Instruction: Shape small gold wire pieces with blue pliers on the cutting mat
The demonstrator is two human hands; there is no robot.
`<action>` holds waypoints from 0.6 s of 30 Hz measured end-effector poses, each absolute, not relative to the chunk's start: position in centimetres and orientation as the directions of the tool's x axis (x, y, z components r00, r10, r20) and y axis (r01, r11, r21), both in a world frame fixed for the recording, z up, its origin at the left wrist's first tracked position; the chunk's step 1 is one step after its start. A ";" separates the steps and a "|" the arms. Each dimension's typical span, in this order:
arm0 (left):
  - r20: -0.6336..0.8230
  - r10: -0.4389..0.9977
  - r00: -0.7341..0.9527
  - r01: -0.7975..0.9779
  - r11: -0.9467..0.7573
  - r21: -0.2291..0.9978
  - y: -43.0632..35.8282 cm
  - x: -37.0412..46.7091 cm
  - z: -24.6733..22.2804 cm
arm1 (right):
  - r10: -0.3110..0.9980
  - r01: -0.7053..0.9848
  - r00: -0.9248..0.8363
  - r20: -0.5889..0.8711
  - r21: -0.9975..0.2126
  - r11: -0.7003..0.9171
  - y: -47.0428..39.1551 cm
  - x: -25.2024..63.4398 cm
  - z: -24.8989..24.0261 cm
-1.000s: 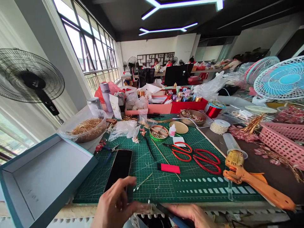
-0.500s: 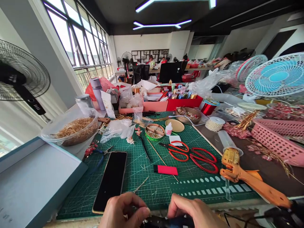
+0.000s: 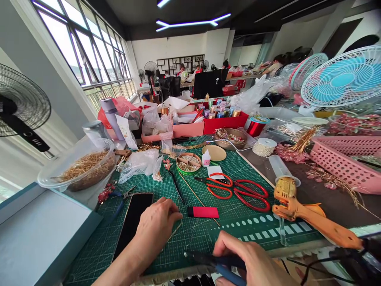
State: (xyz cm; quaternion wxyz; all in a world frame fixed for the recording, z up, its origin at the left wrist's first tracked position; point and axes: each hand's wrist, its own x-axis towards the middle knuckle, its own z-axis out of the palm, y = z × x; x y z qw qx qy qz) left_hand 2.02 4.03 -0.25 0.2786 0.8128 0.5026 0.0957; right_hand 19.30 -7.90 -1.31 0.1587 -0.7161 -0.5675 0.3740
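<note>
My right hand [image 3: 247, 254] grips pliers [image 3: 205, 259] with dark jaws and blue handles at the mat's front edge. The jaws point left. My left hand [image 3: 159, 218] is over the green cutting mat [image 3: 190, 238], partly covering a black phone [image 3: 131, 222]. Its fingers are curled, thumb and forefinger together; whatever lies between them is hidden. A thin gold wire [image 3: 175, 231] lies just below these fingertips. Beyond, a pink and black lighter [image 3: 204, 212] and a thin stick [image 3: 190, 188] rest on the mat. Red-handled scissors [image 3: 220, 186] lie further back.
An orange clamp-like tool [image 3: 297, 208] stands at the right. A divided bead tin [image 3: 188, 169] and a small white bottle [image 3: 206, 158] sit mid-mat. A blue box [image 3: 44, 234] and a plastic bowl [image 3: 76, 167] occupy the left, a pink basket [image 3: 345, 167] the right.
My left hand has moved up and forward over the mat, away from my right hand. The pliers have come into clearer view in my right hand. The camera view has shifted slightly.
</note>
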 end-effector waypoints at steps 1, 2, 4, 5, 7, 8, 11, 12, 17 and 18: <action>-0.139 0.860 0.491 0.781 -0.364 0.507 4.3 2.4 -0.3 | 0.937 0.689 0.082 -0.341 -0.660 -0.300 -7.9 19.4 -1.3; -0.158 0.853 0.497 0.798 -0.378 0.470 4.4 2.8 -0.4 | 0.939 0.684 0.090 -0.331 -0.665 -0.300 -7.9 19.4 -1.2; -0.181 0.844 0.505 0.817 -0.400 0.416 4.4 3.2 -0.6 | 0.943 0.670 0.079 -0.322 -0.684 -0.290 -7.9 19.5 -1.0; -0.186 0.840 0.509 0.821 -0.410 0.397 4.3 3.3 -0.6 | 0.943 0.661 0.067 -0.325 -0.694 -0.286 -7.9 19.5 -1.0; -0.194 0.832 0.519 0.823 -0.427 0.374 4.2 3.4 -0.6 | 0.940 0.647 0.052 -0.338 -0.706 -0.289 -7.9 19.6 -1.2; -0.199 0.829 0.522 0.824 -0.431 0.367 4.2 3.4 -0.6 | 0.938 0.648 0.052 -0.342 -0.704 -0.292 -7.9 19.7 -1.4; -0.207 0.819 0.534 0.821 -0.445 0.359 4.3 3.3 -0.6 | 0.942 0.652 0.070 -0.327 -0.700 -0.292 -7.9 19.8 -1.8; -0.209 0.815 0.541 0.818 -0.452 0.355 4.4 3.3 -0.6 | 0.945 0.654 0.067 -0.321 -0.701 -0.285 -8.0 19.8 -1.8; -0.214 0.766 0.606 0.780 -0.520 0.348 4.4 3.0 -1.0 | 0.938 0.663 0.053 -0.344 -0.690 -0.290 -8.0 19.7 -1.4; -0.208 0.756 0.621 0.768 -0.534 0.355 4.4 2.9 -1.1 | 0.938 0.665 0.054 -0.344 -0.688 -0.291 -8.0 19.7 -1.3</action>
